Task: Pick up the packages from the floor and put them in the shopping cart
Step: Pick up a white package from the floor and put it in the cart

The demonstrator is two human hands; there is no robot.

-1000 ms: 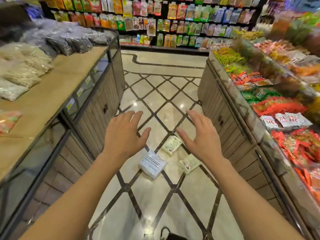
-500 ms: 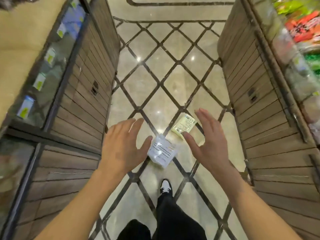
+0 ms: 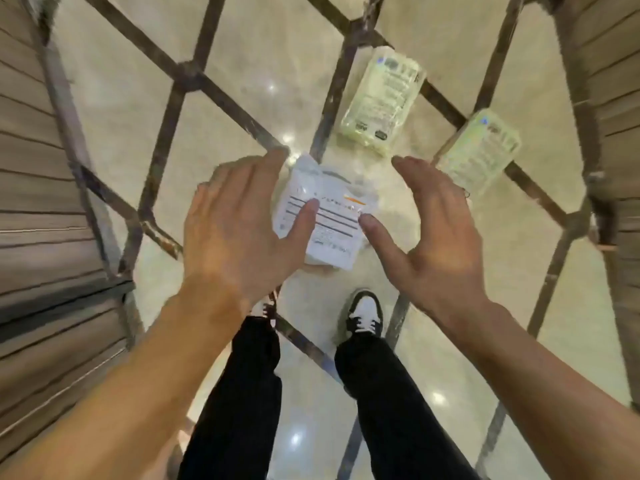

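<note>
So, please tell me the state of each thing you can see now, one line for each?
White package: lying on the floor, not gripped.
Near green package: lying flat on the floor, untouched.
Far green package: lying flat on the floor, untouched.
Left hand: open, fingers spread, over the white package.
Right hand: open, beside the white package.

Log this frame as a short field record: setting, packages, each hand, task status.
setting: tiled floor between two wooden counters, seen from above
packages: white package nearest the feet; two pale green packages beyond it, all lying on the floor
left hand: fingers spread, over the white package's left edge; contact cannot be told
right hand: fingers spread, beside the white package's right edge, holding nothing
cart: not in view
status: no package lifted yet
</note>
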